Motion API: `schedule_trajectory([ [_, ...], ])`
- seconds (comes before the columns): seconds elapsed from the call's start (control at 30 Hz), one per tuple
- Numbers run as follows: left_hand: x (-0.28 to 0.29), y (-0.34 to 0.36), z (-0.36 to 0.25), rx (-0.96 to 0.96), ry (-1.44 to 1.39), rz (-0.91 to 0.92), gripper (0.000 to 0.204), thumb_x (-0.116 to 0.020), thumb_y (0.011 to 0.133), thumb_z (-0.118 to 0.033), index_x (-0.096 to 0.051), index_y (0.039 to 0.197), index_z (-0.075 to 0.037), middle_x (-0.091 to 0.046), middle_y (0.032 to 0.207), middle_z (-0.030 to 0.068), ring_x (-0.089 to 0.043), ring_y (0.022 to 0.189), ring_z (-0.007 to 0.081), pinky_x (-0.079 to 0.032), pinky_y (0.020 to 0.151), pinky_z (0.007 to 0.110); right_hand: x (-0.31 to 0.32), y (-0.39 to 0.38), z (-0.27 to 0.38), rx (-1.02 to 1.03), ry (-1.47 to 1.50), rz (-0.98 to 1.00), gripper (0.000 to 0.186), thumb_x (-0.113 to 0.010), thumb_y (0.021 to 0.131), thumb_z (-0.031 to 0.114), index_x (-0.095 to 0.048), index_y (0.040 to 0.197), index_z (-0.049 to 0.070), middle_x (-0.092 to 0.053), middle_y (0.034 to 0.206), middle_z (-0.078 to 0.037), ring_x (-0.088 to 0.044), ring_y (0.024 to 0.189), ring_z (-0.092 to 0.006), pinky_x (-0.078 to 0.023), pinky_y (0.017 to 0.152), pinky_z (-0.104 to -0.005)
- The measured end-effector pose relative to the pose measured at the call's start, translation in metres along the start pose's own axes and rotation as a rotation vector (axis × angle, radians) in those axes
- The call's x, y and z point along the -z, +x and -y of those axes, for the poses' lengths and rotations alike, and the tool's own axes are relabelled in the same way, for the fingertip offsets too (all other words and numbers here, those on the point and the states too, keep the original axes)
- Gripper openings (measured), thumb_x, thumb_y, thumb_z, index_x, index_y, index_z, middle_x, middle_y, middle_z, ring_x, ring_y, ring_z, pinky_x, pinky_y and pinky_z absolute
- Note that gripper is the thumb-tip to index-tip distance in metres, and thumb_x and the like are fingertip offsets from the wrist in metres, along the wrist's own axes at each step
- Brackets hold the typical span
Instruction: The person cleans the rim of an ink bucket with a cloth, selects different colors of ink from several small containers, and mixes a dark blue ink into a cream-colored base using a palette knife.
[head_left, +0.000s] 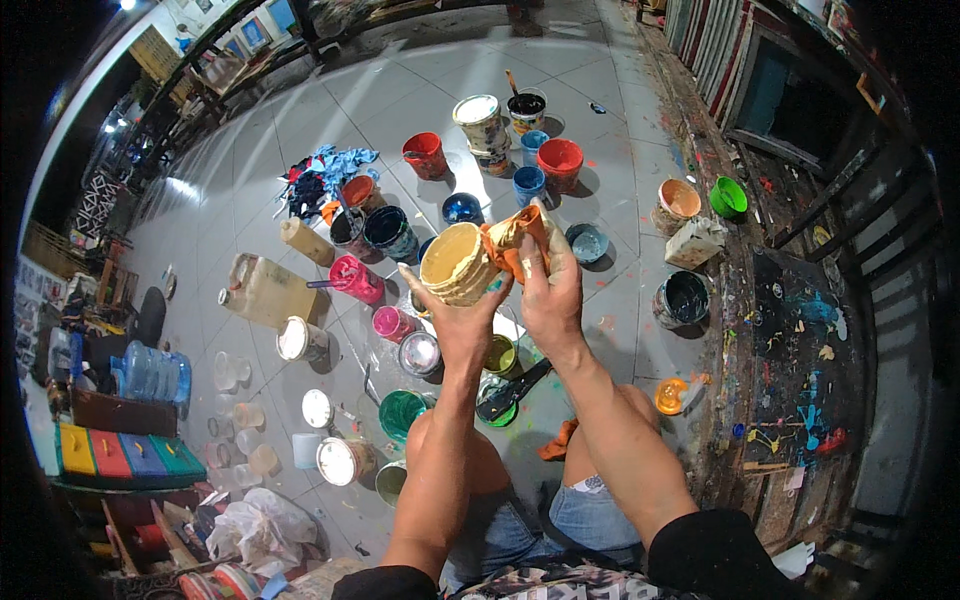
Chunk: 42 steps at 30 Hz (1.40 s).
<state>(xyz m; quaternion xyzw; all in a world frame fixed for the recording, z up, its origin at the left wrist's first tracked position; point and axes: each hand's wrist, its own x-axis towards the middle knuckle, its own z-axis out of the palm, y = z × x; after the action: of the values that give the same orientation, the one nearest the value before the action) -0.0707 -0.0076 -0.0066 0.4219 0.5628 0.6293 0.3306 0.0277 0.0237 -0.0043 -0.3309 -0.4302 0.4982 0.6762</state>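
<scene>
Tilted in my left hand point(465, 318) is a paint tub point(458, 262), its inside coated pale yellow and its opening facing up and to the left. My left thumb and fingers wrap round its lower side. My right hand point(553, 290) grips a bunched orange rag point(518, 243) that touches the tub's right side, streaked with yellow. Both hands are raised over the floor in front of my knees. A second orange rag point(560, 441) lies on the floor between my knees. Just beyond the tub stands a dark blue paint bowl point(462, 208).
Paint containers stand all around on the grey tiles, including a red tub point(560, 163), a pink cup point(356, 281) and a green bowl point(402, 414). A jerrycan point(268, 290) and a rag heap point(330, 180) are at left. A paint-spattered wooden bench point(790, 350) runs along the right.
</scene>
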Motion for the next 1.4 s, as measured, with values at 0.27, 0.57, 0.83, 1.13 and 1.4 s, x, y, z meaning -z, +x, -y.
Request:
schedule_trajectory([
  [0.27,0.006,-0.001,-0.003,-0.089,-0.008,0.352,0.134,-0.082,0.066,-0.001,0.019,0.154,-0.010,-0.036,0.148,0.0198,-0.054,0.124,0.0282,-0.048,0.102,0.037,0.020,0.023,0.018,-0.030,0.143,-0.141,0.033,-0.039,0.107,0.021,-0.050,0.128,-0.003,-0.063,0.118,-0.014,-0.062,0.107,-0.0187,-0.049,0.095,-0.0323],
  [0.57,-0.003,-0.002,-0.009,-0.260,0.031,0.439,0.150,-0.098,0.053,-0.022,0.013,0.152,-0.002,-0.043,0.143,0.0191,-0.052,0.127,0.0293,-0.040,0.110,0.040,0.024,0.015,0.026,-0.251,0.312,-0.118,0.034,-0.040,0.107,0.027,-0.056,0.120,0.000,-0.065,0.113,-0.010,-0.064,0.102,-0.0175,-0.052,0.089,-0.0315],
  [0.83,-0.014,-0.006,-0.005,-0.388,-0.146,0.344,0.143,-0.097,0.053,-0.022,0.003,0.155,-0.009,-0.043,0.141,0.0183,-0.053,0.125,0.0301,-0.044,0.107,0.042,0.030,0.017,0.018,-0.348,0.420,-0.051,0.032,-0.041,0.107,0.024,-0.057,0.123,0.002,-0.064,0.113,-0.008,-0.062,0.104,-0.0151,-0.049,0.092,-0.0291],
  [1.13,-0.012,-0.008,-0.015,-0.255,-0.128,0.278,0.118,-0.089,0.055,-0.007,-0.019,0.151,-0.007,-0.048,0.137,0.0149,-0.054,0.124,0.0260,-0.046,0.105,0.039,0.022,0.013,0.005,-0.344,0.388,-0.059,0.031,-0.041,0.107,0.023,-0.056,0.123,0.001,-0.064,0.109,-0.006,-0.061,0.099,-0.0132,-0.049,0.087,-0.0288],
  [1.4,-0.010,-0.006,-0.008,-0.271,-0.080,0.218,0.119,-0.089,0.053,-0.007,-0.020,0.150,-0.007,-0.048,0.136,0.0143,-0.054,0.123,0.0264,-0.046,0.105,0.038,0.015,0.009,0.006,-0.247,0.249,-0.135,0.030,-0.042,0.106,0.020,-0.056,0.122,-0.001,-0.063,0.110,-0.007,-0.060,0.099,-0.0129,-0.048,0.087,-0.0290],
])
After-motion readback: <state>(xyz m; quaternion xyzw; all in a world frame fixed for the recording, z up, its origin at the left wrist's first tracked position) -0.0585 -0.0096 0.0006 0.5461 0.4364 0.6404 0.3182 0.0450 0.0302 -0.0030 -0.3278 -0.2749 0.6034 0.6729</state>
